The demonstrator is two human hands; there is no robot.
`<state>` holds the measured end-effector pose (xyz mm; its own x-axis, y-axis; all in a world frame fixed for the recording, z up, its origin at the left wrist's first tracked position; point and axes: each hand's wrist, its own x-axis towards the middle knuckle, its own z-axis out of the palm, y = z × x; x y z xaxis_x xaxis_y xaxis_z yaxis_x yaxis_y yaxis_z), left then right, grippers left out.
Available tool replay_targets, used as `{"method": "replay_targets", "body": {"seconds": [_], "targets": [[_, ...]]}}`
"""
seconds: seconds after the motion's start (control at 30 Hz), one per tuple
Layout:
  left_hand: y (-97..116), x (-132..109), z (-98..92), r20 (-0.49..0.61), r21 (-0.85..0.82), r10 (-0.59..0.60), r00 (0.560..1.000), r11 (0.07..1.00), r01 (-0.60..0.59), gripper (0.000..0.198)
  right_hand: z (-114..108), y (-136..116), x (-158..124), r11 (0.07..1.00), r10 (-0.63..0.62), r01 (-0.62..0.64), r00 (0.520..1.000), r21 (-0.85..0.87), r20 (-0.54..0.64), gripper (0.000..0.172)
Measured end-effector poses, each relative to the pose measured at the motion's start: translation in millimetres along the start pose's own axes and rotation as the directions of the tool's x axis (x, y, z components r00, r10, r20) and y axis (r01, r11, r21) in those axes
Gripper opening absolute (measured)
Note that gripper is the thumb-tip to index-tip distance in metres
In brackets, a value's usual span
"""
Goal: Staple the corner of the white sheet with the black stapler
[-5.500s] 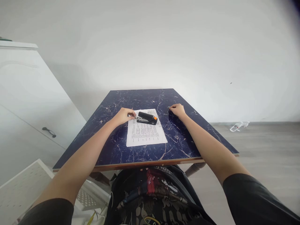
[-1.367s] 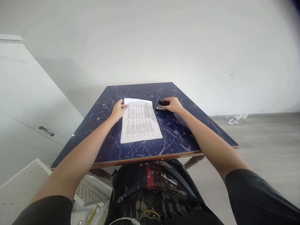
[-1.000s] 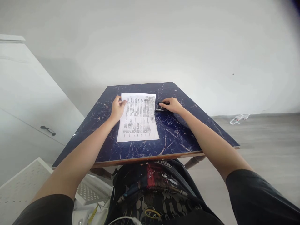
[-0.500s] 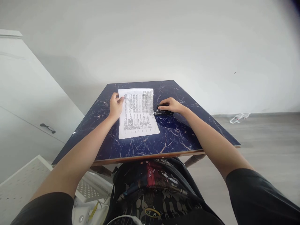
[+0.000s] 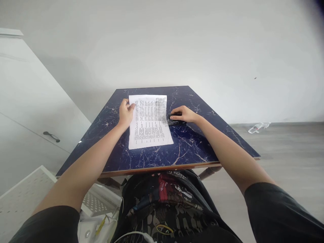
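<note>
A printed sheet of paper (image 5: 149,123) lies on the dark blue marbled table (image 5: 192,148), its far half lifted off the surface. My left hand (image 5: 126,112) pinches the sheet's upper left edge and holds that end up. My right hand (image 5: 182,114) is closed over a black stapler (image 5: 174,120) that rests on the table just right of the sheet, touching its right edge. The stapler is mostly hidden under my fingers.
A white cabinet (image 5: 27,111) with a dark handle (image 5: 51,136) stands to the left. A white perforated panel (image 5: 25,192) lies low on the left. A dark patterned bag (image 5: 164,206) sits below the table's near edge. A clear plastic bottle (image 5: 258,127) lies on the floor at right.
The stapler went from lying on the sheet to beside its right edge under my right hand. My left hand took the sheet's top left edge and raised the far half.
</note>
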<state>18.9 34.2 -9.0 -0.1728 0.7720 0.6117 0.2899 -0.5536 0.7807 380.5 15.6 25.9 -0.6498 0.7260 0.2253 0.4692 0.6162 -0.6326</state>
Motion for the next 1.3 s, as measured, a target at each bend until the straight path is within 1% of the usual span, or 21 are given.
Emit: {"method": "replay_targets", "body": {"seconds": [0.07,0.17,0.33,0.57,0.77,1.03,1.3], "targets": [[0.7,-0.7,0.4,0.005,0.001,-0.002,1.0,1.0,0.002,0.017,3.1,-1.2,1.7,1.0,-0.008,0.008,1.0,-0.021,-0.004,0.042],[1.1,-1.7,0.7,0.013,0.012,0.005,1.0,1.0,-0.006,0.015,9.3,-3.3,5.3,0.995,-0.014,0.012,1.0,-0.099,-0.014,0.046],[0.6,-2.2,2.0,0.015,0.015,0.022,1.0,1.0,-0.022,0.014,19.9,-8.7,10.7,0.975,0.03,-0.027,1.0,-0.221,0.01,0.052],[0.1,-2.3,4.0,0.018,-0.01,0.013,1.0,1.0,-0.012,0.016,30.5,-20.0,15.6,0.944,0.116,-0.133,0.99,-0.302,-0.074,0.06],[0.2,-2.8,4.3,0.023,0.005,0.016,1.0,1.0,-0.016,0.018,37.2,-26.0,20.1,0.925,0.138,-0.162,0.986,-0.344,-0.092,0.061],[-0.8,-2.4,4.9,0.022,-0.01,0.019,1.0,1.0,-0.019,0.018,40.1,-29.2,22.1,0.895,0.112,-0.131,0.991,-0.427,-0.069,0.058],[-2.1,-3.0,5.5,0.019,-0.034,0.002,1.0,0.999,-0.002,0.021,40.4,-32.0,21.7,0.872,0.124,-0.135,0.991,-0.471,-0.055,0.058]]}}
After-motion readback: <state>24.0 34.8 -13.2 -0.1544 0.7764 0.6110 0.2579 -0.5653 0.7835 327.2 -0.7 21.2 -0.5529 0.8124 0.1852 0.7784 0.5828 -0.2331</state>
